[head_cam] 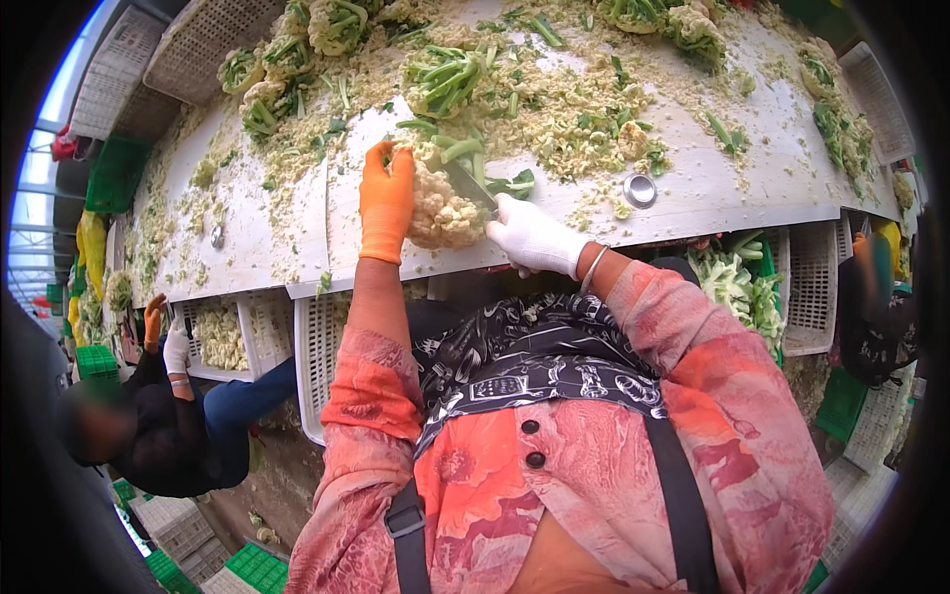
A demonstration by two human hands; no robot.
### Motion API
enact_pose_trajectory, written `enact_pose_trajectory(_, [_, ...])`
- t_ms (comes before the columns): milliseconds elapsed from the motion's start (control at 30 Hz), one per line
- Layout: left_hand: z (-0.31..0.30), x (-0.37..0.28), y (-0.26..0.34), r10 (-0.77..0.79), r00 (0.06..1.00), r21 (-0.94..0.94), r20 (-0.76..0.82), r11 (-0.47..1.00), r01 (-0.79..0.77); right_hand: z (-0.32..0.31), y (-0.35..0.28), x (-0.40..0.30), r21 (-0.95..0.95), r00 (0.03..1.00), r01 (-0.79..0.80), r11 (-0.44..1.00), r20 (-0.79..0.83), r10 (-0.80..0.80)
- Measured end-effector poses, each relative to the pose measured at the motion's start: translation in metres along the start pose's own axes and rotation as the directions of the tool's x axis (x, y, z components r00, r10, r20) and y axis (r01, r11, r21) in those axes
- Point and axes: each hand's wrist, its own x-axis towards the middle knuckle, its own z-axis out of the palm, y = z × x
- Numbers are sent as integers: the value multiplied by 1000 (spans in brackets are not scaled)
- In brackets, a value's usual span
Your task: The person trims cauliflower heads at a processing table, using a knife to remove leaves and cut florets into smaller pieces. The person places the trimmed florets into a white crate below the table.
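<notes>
My left hand [387,197], in an orange glove, holds a cauliflower head [445,208] near the front edge of the white table [371,252]. My right hand [531,232], in a white glove, grips a knife [469,184] by its handle. The blade lies against the cauliflower's stalks [459,148], its far part blurred or hidden. Just beyond lies another trimmed cauliflower [449,78] with its green stems up. A cut leaf [516,184] rests beside the blade. Crumbs and stem pieces are scattered all around.
More cauliflowers [338,26] lie at the back. A round metal piece [639,191] is set on the table at right. Below the edge are a white crate [315,364] and a green crate of leaves [768,312]. Co-workers [171,438] are at left and right.
</notes>
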Motion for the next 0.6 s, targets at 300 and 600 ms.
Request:
enact_pose_trajectory(300, [-2,-3,-10,69,997,96,38,993,-72,-21,-25,38,-31,971,-114,993,208,118])
enact_pose_trajectory(600, [8,-12,-11,195,980,116,-45,975,-189,-34,-17,58,-142,917,-168,976,340,207])
